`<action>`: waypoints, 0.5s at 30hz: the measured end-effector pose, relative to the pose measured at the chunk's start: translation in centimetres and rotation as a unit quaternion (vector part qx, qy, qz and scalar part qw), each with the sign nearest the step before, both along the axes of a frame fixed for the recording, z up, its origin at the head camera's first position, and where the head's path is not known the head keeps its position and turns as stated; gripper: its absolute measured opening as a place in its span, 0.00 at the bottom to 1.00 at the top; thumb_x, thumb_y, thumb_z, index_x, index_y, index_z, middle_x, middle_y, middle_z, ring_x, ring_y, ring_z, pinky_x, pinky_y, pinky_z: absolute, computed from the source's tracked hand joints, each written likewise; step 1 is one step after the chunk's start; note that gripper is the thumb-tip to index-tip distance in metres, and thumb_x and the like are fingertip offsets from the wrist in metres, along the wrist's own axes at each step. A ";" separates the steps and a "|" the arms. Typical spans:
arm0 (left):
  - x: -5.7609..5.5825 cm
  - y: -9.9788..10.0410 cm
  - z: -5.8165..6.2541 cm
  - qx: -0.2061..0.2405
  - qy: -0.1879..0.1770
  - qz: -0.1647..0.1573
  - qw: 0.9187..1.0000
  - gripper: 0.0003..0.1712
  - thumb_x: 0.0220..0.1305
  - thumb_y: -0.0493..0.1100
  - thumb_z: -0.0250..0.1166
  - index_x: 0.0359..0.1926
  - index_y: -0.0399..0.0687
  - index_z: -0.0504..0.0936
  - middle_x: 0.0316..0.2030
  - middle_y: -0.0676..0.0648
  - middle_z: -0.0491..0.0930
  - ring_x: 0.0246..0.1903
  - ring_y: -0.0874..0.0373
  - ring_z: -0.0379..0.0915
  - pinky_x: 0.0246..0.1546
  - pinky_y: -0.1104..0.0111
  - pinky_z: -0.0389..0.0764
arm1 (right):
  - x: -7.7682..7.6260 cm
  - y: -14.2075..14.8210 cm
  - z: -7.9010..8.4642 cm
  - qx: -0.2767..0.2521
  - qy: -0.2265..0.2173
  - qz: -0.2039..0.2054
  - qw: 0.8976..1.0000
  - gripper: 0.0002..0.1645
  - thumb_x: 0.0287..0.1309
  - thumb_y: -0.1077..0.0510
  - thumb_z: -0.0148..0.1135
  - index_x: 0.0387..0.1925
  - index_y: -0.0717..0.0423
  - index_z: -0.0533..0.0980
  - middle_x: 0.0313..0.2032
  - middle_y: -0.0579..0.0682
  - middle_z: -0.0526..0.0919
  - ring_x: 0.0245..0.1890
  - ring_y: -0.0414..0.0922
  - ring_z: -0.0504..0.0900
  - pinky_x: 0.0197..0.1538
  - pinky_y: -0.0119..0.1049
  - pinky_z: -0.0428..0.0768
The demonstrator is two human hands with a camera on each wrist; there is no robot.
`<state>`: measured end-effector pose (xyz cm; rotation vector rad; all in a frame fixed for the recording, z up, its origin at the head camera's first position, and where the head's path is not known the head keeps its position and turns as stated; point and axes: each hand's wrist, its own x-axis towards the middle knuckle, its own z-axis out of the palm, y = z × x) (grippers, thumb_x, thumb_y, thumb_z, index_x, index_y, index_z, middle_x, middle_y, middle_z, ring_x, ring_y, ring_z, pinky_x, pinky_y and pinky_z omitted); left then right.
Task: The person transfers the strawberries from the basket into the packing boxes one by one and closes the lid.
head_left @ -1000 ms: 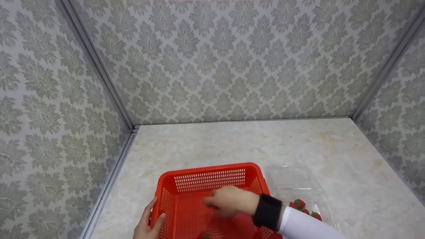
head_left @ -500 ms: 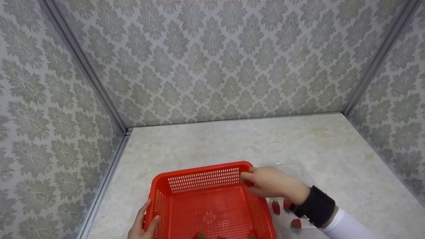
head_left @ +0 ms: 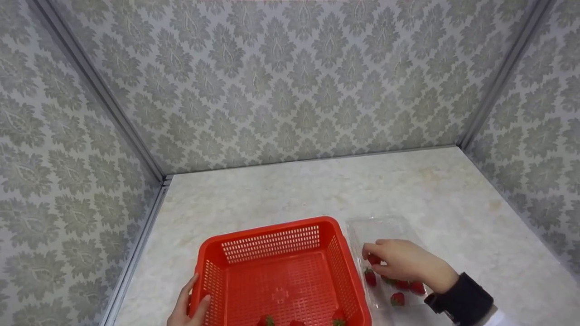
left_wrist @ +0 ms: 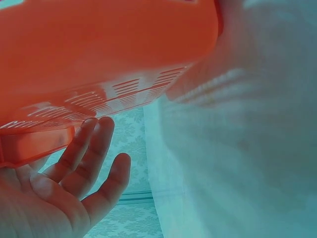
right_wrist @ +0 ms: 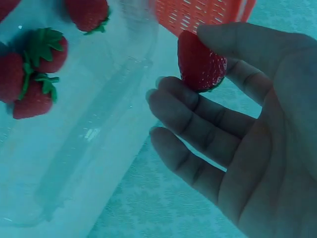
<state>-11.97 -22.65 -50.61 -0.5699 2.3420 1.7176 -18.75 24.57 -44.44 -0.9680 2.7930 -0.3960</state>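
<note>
In the head view's lower right, your right hand (head_left: 403, 260) is pinching a strawberry (right_wrist: 199, 64) between thumb and fingers near the clear container (head_left: 378, 226); toward lower left, your left hand (head_left: 182, 311) is gripping the red basket (head_left: 272, 231) at its rim.

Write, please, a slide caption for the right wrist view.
Right hand pinching a strawberry, more strawberries in a clear container, a red basket partly visible.

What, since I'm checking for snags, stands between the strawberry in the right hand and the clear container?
Nothing visible stands between the held strawberry in the right hand and the clear container. Other strawberries take up part of the container; the red basket stands beside it, not in the way.
</note>
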 end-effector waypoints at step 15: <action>0.0 0.1 0.0 -0.019 0.002 0.012 1.000 0.45 0.60 0.59 0.61 0.72 0.56 0.50 0.50 0.35 0.71 0.38 0.50 0.78 0.30 0.56 0.83 | 1.4 1.5 -4.0 -0.027 -0.066 0.019 0.997 0.08 0.50 0.61 0.65 0.32 0.45 0.77 0.22 0.34 0.72 0.21 0.34 0.69 0.26 0.31 0.72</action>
